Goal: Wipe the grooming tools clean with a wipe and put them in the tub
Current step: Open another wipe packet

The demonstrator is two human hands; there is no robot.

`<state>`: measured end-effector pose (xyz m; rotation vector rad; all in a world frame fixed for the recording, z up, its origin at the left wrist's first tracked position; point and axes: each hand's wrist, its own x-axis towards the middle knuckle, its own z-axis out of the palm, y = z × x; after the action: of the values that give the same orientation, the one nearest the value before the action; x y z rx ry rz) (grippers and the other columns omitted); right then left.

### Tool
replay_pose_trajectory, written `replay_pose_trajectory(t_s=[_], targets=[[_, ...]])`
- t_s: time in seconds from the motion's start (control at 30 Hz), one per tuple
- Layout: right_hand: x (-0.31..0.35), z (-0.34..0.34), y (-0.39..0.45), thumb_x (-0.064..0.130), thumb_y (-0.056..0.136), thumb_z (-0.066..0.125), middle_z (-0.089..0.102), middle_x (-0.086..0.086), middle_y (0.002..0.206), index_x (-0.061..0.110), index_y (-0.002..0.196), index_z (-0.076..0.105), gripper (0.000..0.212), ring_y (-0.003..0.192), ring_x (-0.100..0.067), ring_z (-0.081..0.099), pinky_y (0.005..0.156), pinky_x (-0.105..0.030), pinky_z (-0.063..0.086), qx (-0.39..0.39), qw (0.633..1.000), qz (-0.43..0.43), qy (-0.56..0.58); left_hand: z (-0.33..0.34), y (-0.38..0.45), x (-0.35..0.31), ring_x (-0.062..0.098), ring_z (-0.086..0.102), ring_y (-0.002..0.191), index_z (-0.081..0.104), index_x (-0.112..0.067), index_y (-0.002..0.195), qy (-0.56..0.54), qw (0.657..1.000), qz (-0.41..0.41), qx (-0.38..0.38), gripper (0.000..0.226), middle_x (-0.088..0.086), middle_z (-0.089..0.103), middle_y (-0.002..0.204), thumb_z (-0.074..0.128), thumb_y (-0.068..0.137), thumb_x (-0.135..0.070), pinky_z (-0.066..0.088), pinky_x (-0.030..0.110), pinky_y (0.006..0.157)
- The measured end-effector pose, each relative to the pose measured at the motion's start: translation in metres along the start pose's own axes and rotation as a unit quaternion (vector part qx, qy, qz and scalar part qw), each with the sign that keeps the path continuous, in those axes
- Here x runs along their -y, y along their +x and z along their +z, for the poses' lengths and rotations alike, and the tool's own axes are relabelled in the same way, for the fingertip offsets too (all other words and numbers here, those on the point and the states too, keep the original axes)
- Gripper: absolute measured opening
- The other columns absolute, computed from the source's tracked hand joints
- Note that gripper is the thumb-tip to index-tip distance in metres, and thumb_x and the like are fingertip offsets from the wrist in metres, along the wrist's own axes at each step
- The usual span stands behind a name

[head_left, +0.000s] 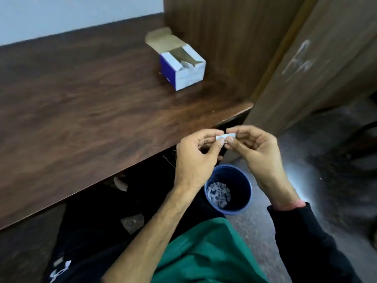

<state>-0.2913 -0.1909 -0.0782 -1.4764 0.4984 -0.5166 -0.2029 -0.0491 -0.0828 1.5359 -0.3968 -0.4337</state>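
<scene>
Both hands are raised just past the front right corner of the wooden table (91, 111). My left hand (195, 154) and my right hand (255, 148) each pinch one end of a small white wipe sachet (225, 136) between thumb and forefinger. Directly below them on the floor stands a blue tub (247, 193), with several small white packets lying at its bottom. An open white and blue cardboard box (183, 68) holding more white sachets sits at the back right of the table. No grooming tool is visible.
A wooden partition (224, 37) rises behind the box, and a brown cabinet door (316, 68) stands to the right. Speckled floor (326, 180) lies right of the tub. A green cloth (204, 252) covers my lap.
</scene>
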Motion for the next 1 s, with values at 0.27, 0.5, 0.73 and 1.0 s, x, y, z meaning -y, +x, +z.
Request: replay_pose_trajectory(t_s=[0.27, 0.5, 0.73, 1.0], targets=[[-0.123, -0.059, -0.051, -0.002, 0.094, 0.080, 0.083, -0.020, 0.101, 0.002, 0.111, 0.076, 0.017, 0.090, -0.027, 0.081, 0.082, -0.030, 0.067, -0.142, 0.977, 0.158, 0.037, 0.060, 0.000, 0.093, 0.022, 0.071, 0.114, 0.064, -0.008, 0.149, -0.007, 0.922, -0.350, 0.164, 0.040, 0.013, 0.070, 0.149, 0.063, 0.110, 0.002, 0.065, 0.034, 0.090], [-0.211, -0.074, -0.057, 0.000, 0.096, 0.081, 0.085, -0.010, 0.097, 0.012, 0.107, 0.078, 0.016, 0.089, -0.022, 0.081, 0.080, -0.029, 0.065, -0.225, 0.943, 0.243, 0.023, 0.104, 0.006, 0.134, 0.026, 0.058, 0.140, 0.043, -0.018, 0.168, 0.091, 0.903, -0.394, 0.144, 0.063, 0.008, 0.050, 0.169, 0.064, 0.110, -0.004, 0.051, 0.039, 0.113], [-0.284, -0.086, -0.035, -0.006, 0.099, 0.071, 0.076, -0.016, 0.124, 0.013, 0.131, 0.070, 0.038, 0.115, -0.031, 0.075, 0.105, -0.049, 0.061, -0.211, 0.913, 0.348, -0.024, 0.111, 0.016, 0.152, 0.027, 0.048, 0.157, 0.040, -0.015, 0.170, 0.133, 0.900, -0.387, 0.151, 0.063, 0.010, 0.043, 0.175, 0.051, 0.111, 0.004, 0.044, 0.043, 0.127], [-0.321, -0.096, -0.034, -0.003, 0.097, 0.073, 0.076, -0.010, 0.120, 0.010, 0.127, 0.071, 0.033, 0.117, -0.030, 0.073, 0.111, -0.050, 0.057, -0.239, 0.883, 0.403, -0.038, 0.101, 0.011, 0.168, 0.027, 0.050, 0.155, 0.041, -0.008, 0.169, 0.129, 0.901, -0.395, 0.126, 0.061, 0.015, 0.047, 0.171, 0.050, 0.110, 0.007, 0.044, 0.030, 0.115]])
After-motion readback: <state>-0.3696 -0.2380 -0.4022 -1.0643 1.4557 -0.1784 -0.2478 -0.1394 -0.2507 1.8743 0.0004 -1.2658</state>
